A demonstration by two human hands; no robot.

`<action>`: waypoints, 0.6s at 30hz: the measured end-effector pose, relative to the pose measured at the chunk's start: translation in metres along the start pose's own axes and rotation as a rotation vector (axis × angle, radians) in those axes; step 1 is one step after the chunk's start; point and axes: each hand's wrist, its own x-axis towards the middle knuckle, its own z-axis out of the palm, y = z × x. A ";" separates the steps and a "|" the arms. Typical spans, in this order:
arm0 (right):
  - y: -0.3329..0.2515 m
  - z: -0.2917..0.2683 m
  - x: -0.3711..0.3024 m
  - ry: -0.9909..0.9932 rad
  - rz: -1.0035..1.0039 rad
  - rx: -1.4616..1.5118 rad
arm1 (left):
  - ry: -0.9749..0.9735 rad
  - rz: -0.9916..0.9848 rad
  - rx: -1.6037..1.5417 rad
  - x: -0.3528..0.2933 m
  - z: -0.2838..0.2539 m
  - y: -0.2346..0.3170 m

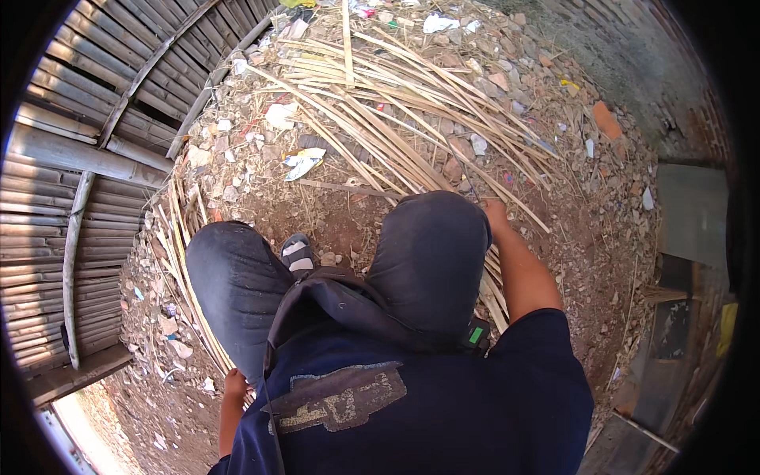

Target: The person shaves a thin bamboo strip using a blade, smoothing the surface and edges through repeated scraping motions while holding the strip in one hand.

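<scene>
Running diagonally down rightward: most pale strips [396, 141].

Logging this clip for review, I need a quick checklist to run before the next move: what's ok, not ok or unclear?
1. Left hand at the strips on the left: ok, at their near end.
2. Left grip closed on them: cannot tell, fingers too small to make out.
3. Right hand fully visible: not ok, partly hidden by the right knee.
4. Strips on the ground ahead lined up: not ok, they fan out and cross.
5. Ground ahead free of litter: not ok, a crumpled wrapper lies there.
6. Both feet well placed: cannot tell, only one sandalled foot shows.
</scene>
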 end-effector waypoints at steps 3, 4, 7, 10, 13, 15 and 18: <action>0.057 0.015 -0.001 0.190 -0.073 -0.076 | -0.142 -0.066 -0.262 0.059 -0.019 -0.043; 0.065 0.019 0.002 0.182 -0.048 -0.059 | -0.133 0.054 -0.163 0.077 -0.035 -0.059; 0.070 0.012 0.007 0.122 0.031 0.041 | -0.057 0.242 0.033 0.087 -0.058 -0.061; 0.070 0.000 0.030 0.074 -0.001 0.011 | 0.011 0.128 0.021 0.053 -0.068 -0.021; 0.064 -0.009 0.049 0.103 -0.004 -0.118 | 0.080 0.077 0.020 0.022 -0.076 -0.005; 0.076 -0.009 0.066 0.147 0.010 -0.123 | 0.108 0.064 0.044 0.010 -0.089 0.010; 0.114 0.008 0.092 0.115 0.048 -0.156 | 0.138 0.054 0.063 -0.008 -0.096 0.024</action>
